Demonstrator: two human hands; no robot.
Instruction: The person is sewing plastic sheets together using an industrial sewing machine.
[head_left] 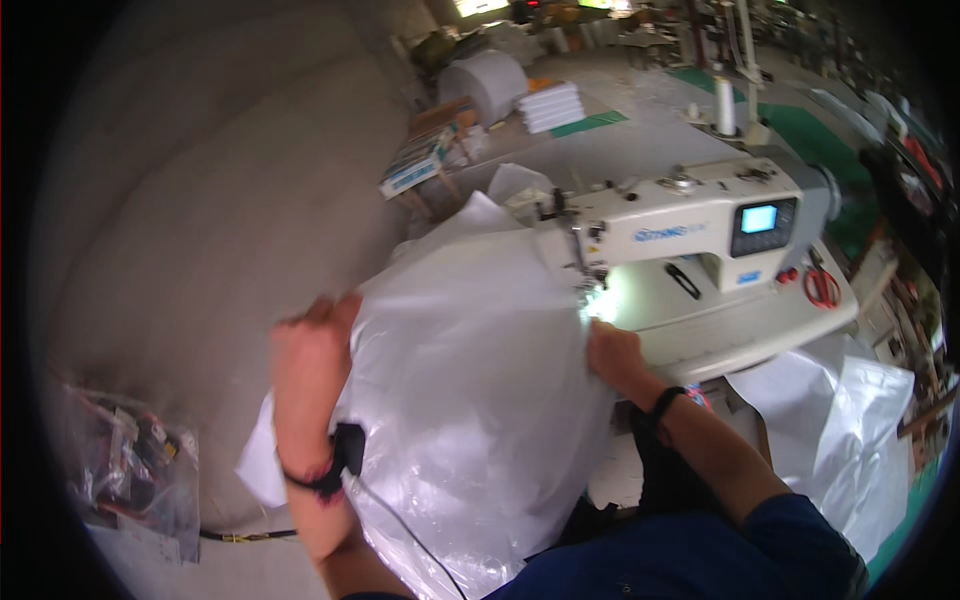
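Observation:
A large sheet of shiny white plastic material (460, 400) spreads across my lap and up onto the bed of a white sewing machine (660, 225). My left hand (318, 335) is closed on the sheet's left edge, fingers curled around it. Close to the lit needle area, my right hand (615, 352) pinches the sheet's right edge, its fingertips partly hidden. The sheet's upper part lies beside the presser foot (590, 285); whether it is under the foot I cannot tell. A black band with a small box and a cable (348, 450) is on my left wrist.
On the machine bed lie black thread snips (683, 281) and red-handled scissors (822, 288). A white thread cone (724, 105) stands behind the machine. More white sheeting (830, 420) hangs at the right. A clear bag of items (135, 460) sits lower left, beside a grey wall (220, 200).

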